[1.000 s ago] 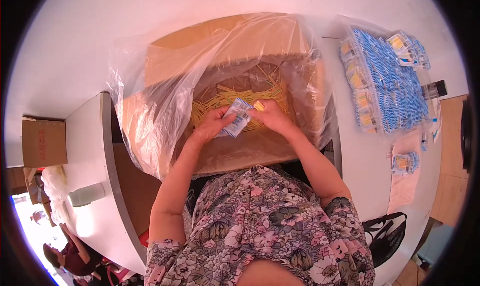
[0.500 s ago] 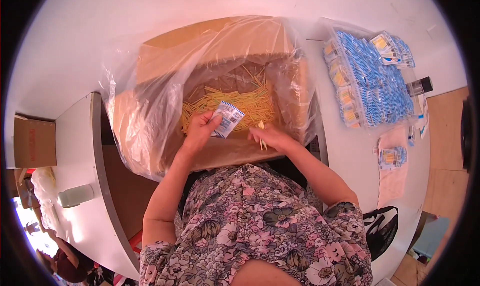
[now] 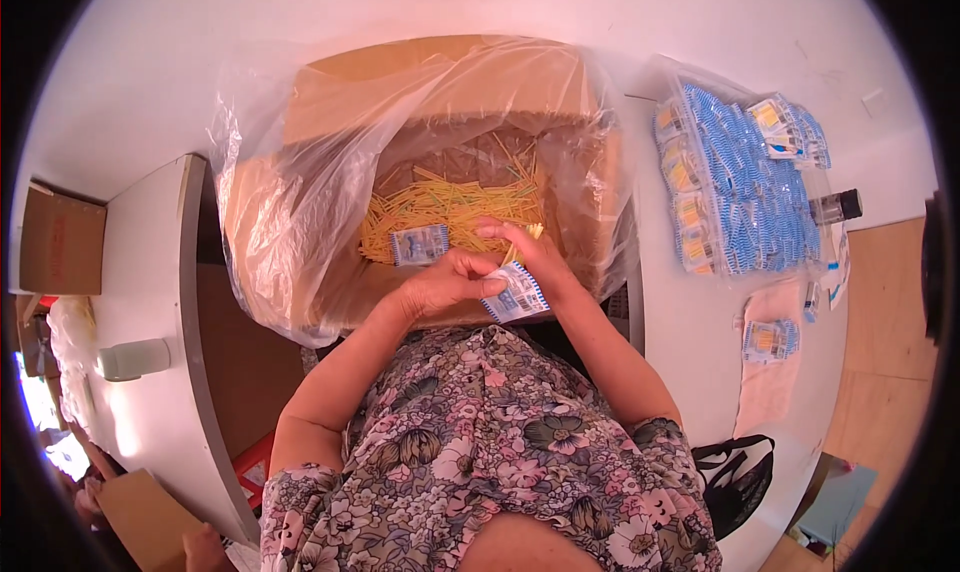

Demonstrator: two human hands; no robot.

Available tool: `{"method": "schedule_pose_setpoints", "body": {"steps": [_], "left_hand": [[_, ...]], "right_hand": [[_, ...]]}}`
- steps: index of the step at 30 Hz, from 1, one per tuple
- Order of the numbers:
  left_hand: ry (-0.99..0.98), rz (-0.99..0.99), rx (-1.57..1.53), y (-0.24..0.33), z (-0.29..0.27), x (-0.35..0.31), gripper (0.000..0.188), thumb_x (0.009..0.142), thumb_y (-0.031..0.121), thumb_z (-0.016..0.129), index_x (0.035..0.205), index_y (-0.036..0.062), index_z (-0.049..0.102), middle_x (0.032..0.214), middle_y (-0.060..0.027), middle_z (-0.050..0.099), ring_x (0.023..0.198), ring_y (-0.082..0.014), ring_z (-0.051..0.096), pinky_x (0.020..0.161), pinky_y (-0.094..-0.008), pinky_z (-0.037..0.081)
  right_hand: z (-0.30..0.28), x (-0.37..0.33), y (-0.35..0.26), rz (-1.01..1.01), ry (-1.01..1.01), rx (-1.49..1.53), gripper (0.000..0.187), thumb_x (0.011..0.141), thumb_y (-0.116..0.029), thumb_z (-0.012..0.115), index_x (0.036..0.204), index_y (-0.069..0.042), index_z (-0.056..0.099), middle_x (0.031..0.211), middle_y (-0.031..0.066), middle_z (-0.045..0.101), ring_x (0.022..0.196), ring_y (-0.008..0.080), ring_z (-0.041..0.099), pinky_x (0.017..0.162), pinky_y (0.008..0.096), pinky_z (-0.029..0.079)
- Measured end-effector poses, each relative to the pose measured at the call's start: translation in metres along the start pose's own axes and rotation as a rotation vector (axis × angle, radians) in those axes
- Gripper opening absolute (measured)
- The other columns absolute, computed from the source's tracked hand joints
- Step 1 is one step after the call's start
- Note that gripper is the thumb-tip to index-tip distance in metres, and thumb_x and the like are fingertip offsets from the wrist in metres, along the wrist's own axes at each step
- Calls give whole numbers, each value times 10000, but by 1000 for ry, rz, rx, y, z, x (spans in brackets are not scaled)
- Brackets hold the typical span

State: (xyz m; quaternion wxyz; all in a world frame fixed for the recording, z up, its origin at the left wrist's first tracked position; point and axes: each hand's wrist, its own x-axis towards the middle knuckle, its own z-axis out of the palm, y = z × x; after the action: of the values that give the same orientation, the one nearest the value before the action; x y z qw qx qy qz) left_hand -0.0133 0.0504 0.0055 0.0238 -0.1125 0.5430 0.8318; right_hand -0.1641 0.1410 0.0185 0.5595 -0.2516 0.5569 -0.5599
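My left hand pinches a small blue-and-white plastic sachet with striped ends, low at the box's near edge. Close beside it, my right hand is closed around several thin yellow sticks, whose ends poke out above the fingers; the sachet partly overlaps this hand. A heap of loose yellow sticks, a few of them greenish, fills the bottom of a cardboard box lined with clear plastic film. Another sachet lies on the heap, left of my hands.
A clear bag packed with blue-striped sachets lies on the white table at right. Near it are a dark-capped bottle and a sachet on a pink cloth. At lower left, another person's hand is by a cardboard piece.
My left hand has brought a sachet down and right, next to my right hand, which moved slightly up. A sachet now shows on the heap. The cardboard piece has appeared at lower left.
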Motion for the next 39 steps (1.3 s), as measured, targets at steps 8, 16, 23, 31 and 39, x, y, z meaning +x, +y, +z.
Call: {"method": "schedule_pose_setpoints", "body": {"steps": [8,16,23,31,39], "left_hand": [[150,-28,-328,-16,4,1,229,853,163,636,988,-21,655,864,-35,651,822,-96,578,797,-250,460],[250,123,-72,-23,17,0,171,854,116,626,944,-22,668,835,-13,658,771,-58,560,729,-234,465],[263,182,-24,-11,21,-2,166,851,115,625,930,-25,667,837,-34,660,788,-63,560,693,-241,462],[454,480,688,1,22,0,68,763,34,649,826,10,656,698,-127,596,695,-274,604,605,-336,447],[447,388,720,-2,14,-1,60,788,41,614,832,15,645,856,-156,604,793,-263,612,673,-324,473]], "right_hand": [[-10,4,22,-119,-90,-178,377,820,-270,584,1111,-29,586,1264,97,517,1115,195,512,944,312,385],[-6,2,15,-21,-230,-193,524,893,-353,543,1281,-18,437,1261,105,515,1098,199,516,957,310,375],[-4,1,-1,-91,-223,-262,556,885,-425,547,1257,-20,467,1144,74,557,1068,160,511,876,273,418],[9,0,-27,-446,42,-1175,330,831,-388,606,891,-64,581,660,105,602,627,218,628,542,339,453],[12,16,-2,-479,260,-884,245,799,-256,614,692,-41,561,552,149,551,524,322,573,484,388,437]]}}
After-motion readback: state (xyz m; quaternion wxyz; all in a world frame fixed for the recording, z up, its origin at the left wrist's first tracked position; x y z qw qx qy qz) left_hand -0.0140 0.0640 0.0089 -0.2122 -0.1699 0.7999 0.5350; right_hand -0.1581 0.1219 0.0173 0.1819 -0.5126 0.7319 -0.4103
